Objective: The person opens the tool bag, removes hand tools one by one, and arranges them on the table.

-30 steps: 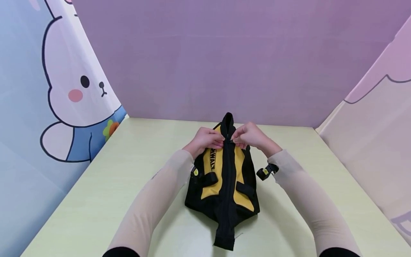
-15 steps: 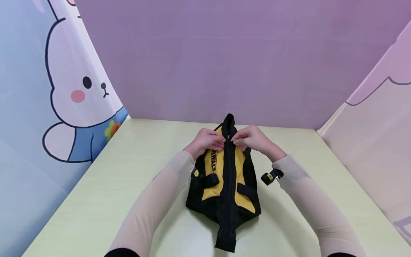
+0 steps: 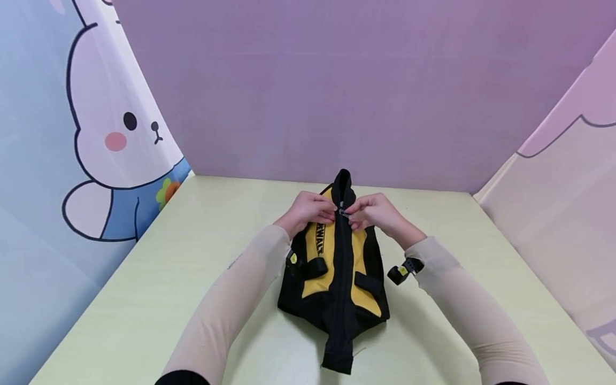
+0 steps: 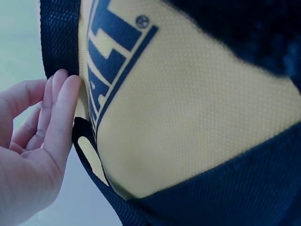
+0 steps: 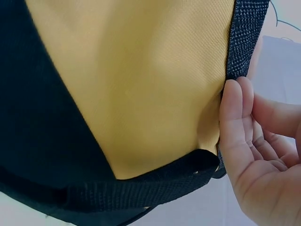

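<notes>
A black and yellow tool bag [image 3: 343, 267] lies lengthwise on the table, with dark lettering on its left yellow panel. A black zipper band runs down its middle. My left hand [image 3: 312, 207] pinches the band's left edge near the far end; in the left wrist view, the fingers [image 4: 61, 110] of that hand meet at the black edging. Across the band, my right hand [image 3: 375, 213] pinches the small metal zipper pull [image 3: 343, 212]. The right wrist view shows the thumb and fingertips [image 5: 232, 99] at the bag's black edge, but the pull is hidden there.
The pale table [image 3: 159, 278] extends around the bag. A purple backdrop [image 3: 327, 91] rises behind it, with a cartoon-printed cloth [image 3: 96, 160] at left and a pale pink one [image 3: 563, 203] at right. Two black loops [image 3: 368, 283] stick up from the bag.
The right hand has shifted slightly right, then a little nearer to me, and the metal zipper pull shows more clearly. The left hand keeps its place on the bag. The view has moved slightly.
</notes>
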Tool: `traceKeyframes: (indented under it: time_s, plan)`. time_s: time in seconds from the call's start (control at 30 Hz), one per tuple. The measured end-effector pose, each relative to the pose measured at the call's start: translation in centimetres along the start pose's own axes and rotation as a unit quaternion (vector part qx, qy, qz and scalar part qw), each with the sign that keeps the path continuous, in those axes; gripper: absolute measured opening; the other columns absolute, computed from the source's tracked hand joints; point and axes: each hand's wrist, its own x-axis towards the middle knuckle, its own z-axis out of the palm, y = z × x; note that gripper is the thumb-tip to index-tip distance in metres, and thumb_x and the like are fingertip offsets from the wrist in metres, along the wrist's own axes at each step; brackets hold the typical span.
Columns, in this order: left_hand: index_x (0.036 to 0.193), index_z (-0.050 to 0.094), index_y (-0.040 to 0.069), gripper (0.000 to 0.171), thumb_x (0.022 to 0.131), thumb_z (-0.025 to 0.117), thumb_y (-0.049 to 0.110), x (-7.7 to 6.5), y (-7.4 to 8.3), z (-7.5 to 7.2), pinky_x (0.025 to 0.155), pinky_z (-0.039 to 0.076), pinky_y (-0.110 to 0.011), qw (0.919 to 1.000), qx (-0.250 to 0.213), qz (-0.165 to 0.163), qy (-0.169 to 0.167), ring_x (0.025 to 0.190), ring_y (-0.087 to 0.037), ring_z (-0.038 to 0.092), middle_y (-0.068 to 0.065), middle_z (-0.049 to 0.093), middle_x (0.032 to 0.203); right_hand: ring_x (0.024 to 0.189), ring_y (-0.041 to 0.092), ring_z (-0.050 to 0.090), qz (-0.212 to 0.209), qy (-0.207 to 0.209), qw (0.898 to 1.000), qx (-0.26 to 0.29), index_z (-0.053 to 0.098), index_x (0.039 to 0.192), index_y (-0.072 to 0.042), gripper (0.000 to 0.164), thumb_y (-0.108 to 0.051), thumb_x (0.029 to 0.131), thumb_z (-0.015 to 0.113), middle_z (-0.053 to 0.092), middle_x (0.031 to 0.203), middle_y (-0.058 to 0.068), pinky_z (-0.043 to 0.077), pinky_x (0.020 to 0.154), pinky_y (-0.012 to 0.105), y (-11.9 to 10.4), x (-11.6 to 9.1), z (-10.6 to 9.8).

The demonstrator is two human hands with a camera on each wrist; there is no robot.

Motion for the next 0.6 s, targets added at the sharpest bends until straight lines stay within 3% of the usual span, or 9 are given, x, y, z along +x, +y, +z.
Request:
traceKeyframes:
  time_s: [0.17, 0.4, 0.6]
  plan:
    - [0.102, 0.071, -0.013, 0.016, 0.091, 0.066, -0.002, -0.3, -0.2, 0.2, 0.065, 0.061, -0.032, 0.9999, -0.005, 0.008, 0.006, 0.061, -0.017, 0.068, -0.012, 0.069, 0.071, 0.058, 0.015, 0.066, 0.016, -0.005, 1.0, 0.007, 0.066, 0.099, 0.019, 0.016, 0.011, 0.086, 0.06, 0.069, 0.074, 0.009, 0.06, 0.061, 0.031, -0.2, -0.2, 0.2]
    - [0.103, 0.07, -0.014, 0.017, 0.092, 0.065, -0.002, -0.6, -0.2, 0.1, 0.066, 0.061, -0.033, 0.9998, -0.013, 0.01, 0.013, 0.061, -0.017, 0.068, -0.012, 0.069, 0.071, 0.056, 0.016, 0.065, 0.033, -0.06, 0.998, -0.005, 0.068, 0.091, 0.014, 0.012, 0.013, 0.083, 0.06, 0.069, 0.071, 0.01, 0.06, 0.058, 0.033, -0.3, -1.0, 0.6]
    - [0.103, 0.07, -0.014, 0.017, 0.091, 0.065, -0.002, -0.6, -0.5, 0.0, 0.066, 0.061, -0.033, 0.9997, -0.015, 0.014, 0.016, 0.061, -0.017, 0.068, -0.013, 0.07, 0.072, 0.057, 0.016, 0.065, 0.036, -0.076, 0.996, -0.006, 0.068, 0.089, 0.012, 0.012, 0.013, 0.084, 0.058, 0.068, 0.071, 0.01, 0.06, 0.058, 0.033, -0.6, -2.1, 1.1]
